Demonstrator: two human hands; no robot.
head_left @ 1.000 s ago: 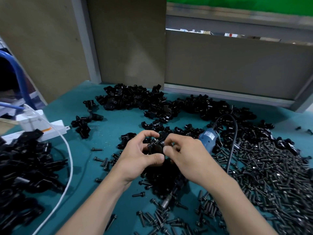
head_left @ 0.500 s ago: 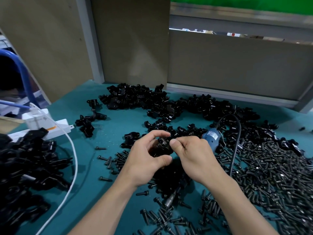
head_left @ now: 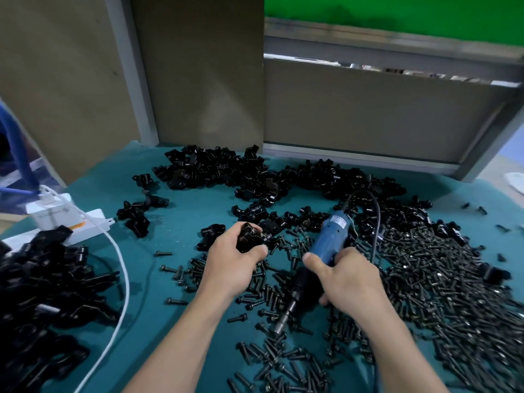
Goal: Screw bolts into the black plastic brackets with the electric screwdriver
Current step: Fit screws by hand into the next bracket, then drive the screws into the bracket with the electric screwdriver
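Head view. The left hand is curled round a black plastic bracket, thumb on its near side and fingers wrapped over its top, holding it just above the teal table. The right hand grasps the blue electric screwdriver about its middle, fingers and thumb closed round the body. The tool lies tilted, with its blue rear end pointing away from the person and its metal bit pointing toward the person, over scattered bolts. Its black cord arches up from the rear end and descends on the right. The bracket and the bit are apart. A dense heap of loose bolts covers the right of the table and spreads between the forearms. Loose brackets lie in a band along the far edge; a second heap of black parts occupies the left edge. A white cable curves beside that heap from a white power strip.
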